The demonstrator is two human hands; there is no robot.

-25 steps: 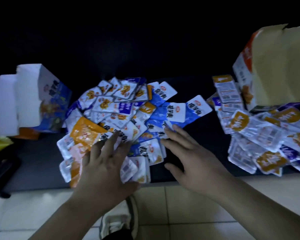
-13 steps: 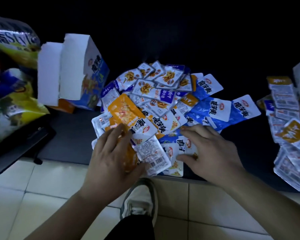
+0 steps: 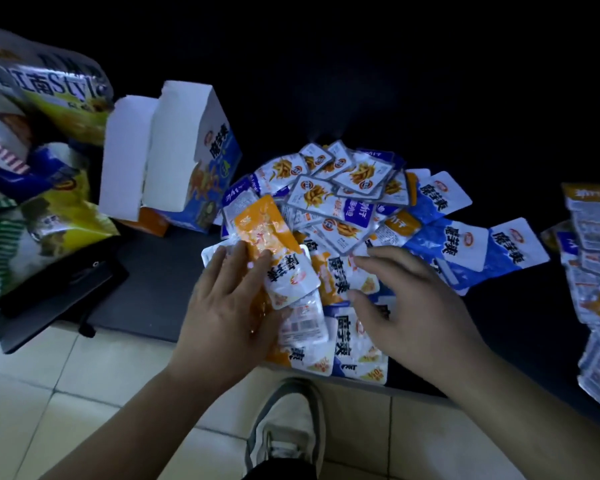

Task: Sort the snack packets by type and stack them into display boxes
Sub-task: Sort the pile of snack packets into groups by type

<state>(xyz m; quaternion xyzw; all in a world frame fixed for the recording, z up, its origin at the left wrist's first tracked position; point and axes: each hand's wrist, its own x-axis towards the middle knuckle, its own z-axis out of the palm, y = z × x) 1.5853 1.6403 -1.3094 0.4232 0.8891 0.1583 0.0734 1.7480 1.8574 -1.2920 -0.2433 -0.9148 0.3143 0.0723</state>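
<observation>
As L hand (image 3: 229,306) rests on orange pkt (image 3: 260,223), R hand (image 3: 413,306) sits beside.

Large crisp bags (image 3: 49,109) at left, black flat case (image 3: 59,289) by them, grey sneaker (image 3: 288,420) on pale floor tiles (image 3: 66,393)

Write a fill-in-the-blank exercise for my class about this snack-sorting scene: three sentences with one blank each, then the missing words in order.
1. The left hand rests on the middle pile of snack packets, touching a packet coloured ____.
2. The open display box stands to the ____ of that pile.
3. Between the forearms, on the tiled floor, a single ____ shows.
Missing words: orange; left; shoe.
</observation>
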